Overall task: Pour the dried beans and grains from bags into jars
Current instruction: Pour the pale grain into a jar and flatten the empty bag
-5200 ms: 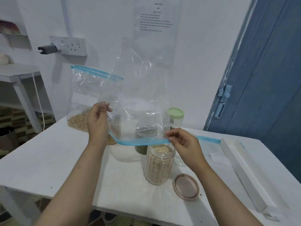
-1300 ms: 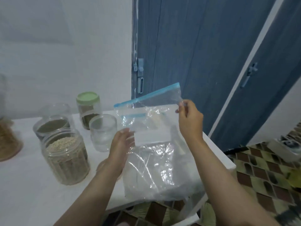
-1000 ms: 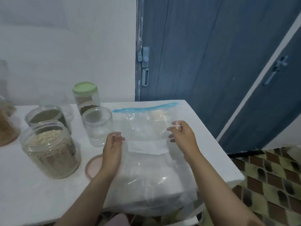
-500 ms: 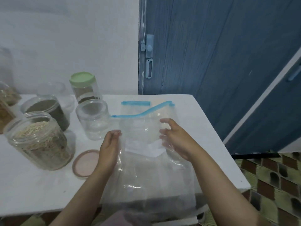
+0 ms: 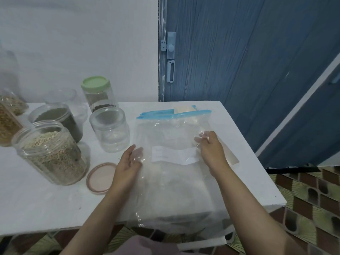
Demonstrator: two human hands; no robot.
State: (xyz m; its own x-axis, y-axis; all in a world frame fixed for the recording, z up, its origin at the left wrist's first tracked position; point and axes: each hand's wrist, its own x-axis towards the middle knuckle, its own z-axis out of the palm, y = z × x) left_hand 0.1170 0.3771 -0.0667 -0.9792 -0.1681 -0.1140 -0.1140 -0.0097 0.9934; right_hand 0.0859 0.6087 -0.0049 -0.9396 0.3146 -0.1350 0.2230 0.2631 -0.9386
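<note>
**Empty zip bag laid flat between two hands**

The clear zip bag (image 5: 173, 173) lies flat on the white table (image 5: 239, 153), its blue zip strip (image 5: 173, 114) at the far end and its near end hanging over the table's front edge. A white label (image 5: 174, 156) shows on it, between the two hands. No beans or grain can be seen inside it.

The left hand (image 5: 129, 162) rests at the bag's left edge, fingers straight and relaxed, fingertips lying on the plastic without gripping it. The right hand (image 5: 211, 148) sits on the bag's right side with its fingers bent around a fold of film; it seems to pinch the plastic, though the clear film makes that hard to tell for certain.

Just left of the left hand, a pink lid (image 5: 101, 178) lies flat on the table. Beyond that hand stands an empty clear jar (image 5: 110, 129) with no lid. Farther left is an open jar of pale grain (image 5: 51, 153), filled nearly to the top, and behind it an open jar of dark green beans (image 5: 58, 120). A tall jar with a green lid (image 5: 98, 92) stands behind the empty jar. At the far left edge, a bag of brownish grain (image 5: 7, 122) is partly in view. Beyond the right hand is a blue door (image 5: 239, 52).
</note>
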